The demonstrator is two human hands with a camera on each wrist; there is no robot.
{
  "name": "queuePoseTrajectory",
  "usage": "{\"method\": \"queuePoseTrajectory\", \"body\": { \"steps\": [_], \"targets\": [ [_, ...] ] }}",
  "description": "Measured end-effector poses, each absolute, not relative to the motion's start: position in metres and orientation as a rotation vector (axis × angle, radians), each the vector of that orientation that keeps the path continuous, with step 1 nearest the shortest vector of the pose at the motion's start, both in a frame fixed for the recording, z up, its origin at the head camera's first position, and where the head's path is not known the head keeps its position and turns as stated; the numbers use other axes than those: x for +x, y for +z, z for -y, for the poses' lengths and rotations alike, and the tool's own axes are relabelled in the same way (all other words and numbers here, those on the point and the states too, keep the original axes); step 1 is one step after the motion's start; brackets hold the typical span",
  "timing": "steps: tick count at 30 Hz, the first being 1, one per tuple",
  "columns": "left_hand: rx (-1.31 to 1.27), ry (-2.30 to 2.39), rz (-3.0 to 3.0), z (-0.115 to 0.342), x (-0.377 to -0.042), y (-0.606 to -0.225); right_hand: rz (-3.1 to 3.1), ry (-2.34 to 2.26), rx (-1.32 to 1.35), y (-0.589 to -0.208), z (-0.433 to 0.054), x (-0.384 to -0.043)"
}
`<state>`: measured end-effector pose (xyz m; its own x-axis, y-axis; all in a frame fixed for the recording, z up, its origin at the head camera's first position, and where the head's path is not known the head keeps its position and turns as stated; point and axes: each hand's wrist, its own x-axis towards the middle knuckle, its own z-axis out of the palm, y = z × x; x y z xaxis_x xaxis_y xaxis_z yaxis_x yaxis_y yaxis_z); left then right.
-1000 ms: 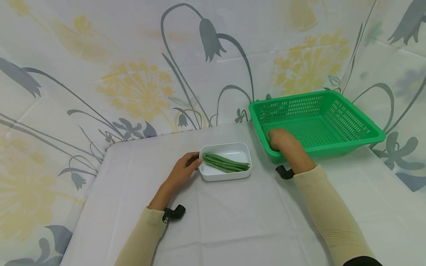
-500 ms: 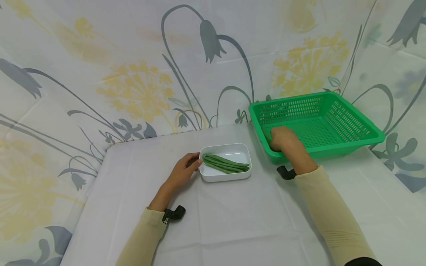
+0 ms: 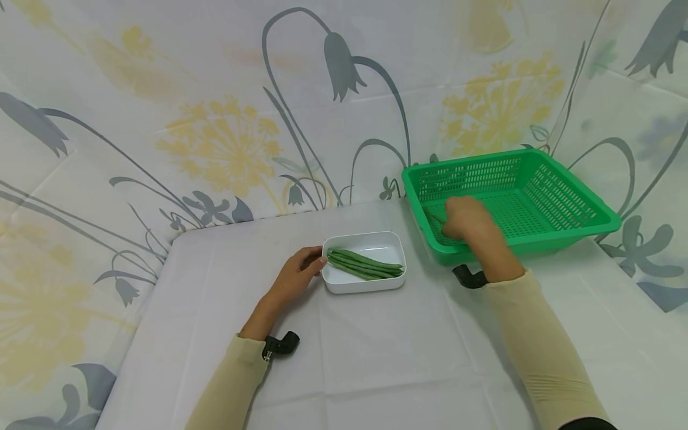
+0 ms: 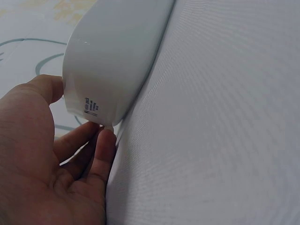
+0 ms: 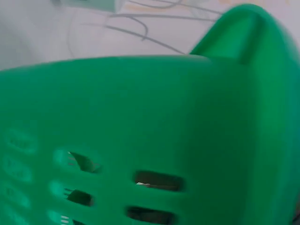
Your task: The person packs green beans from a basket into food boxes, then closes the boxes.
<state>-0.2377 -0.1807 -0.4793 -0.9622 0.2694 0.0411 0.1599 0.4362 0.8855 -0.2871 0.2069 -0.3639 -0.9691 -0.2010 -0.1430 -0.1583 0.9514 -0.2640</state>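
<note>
A white dish (image 3: 371,285) sits mid-table and holds several green beans (image 3: 365,264). My left hand (image 3: 295,278) grips the dish's left end, thumb on the rim. In the left wrist view, my left hand's fingers (image 4: 101,150) curl under the dish (image 4: 112,56). My right hand (image 3: 464,218) is inside the green basket (image 3: 543,203), near its front left corner. It pinches a single green bean (image 3: 433,216) that sticks out to the left. The right wrist view shows only the blurred basket wall (image 5: 140,117) close up, not the hand.
The table (image 3: 376,358) is covered with a white cloth. A flowered sheet (image 3: 215,119) hangs behind and on both sides. The basket stands at the back right, against the sheet.
My right hand has lifted and moved a little right and farther into the basket, and a bean now shows at its fingers. The left hand and the dish have not moved.
</note>
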Motion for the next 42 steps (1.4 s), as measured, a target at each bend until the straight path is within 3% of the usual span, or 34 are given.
{"method": "queuePoseTrajectory", "body": {
  "steps": [21, 42],
  "targets": [
    [0.388, 1.528, -2.584, 0.182, -0.239, -0.480, -2.955, -0.648, -0.347, -0.317, -0.212, -0.244],
    [0.392, 1.549, -2.570, 0.183, -0.239, -0.480, -2.958, -0.722, -0.646, -0.318, -0.172, -0.223]
  ]
}}
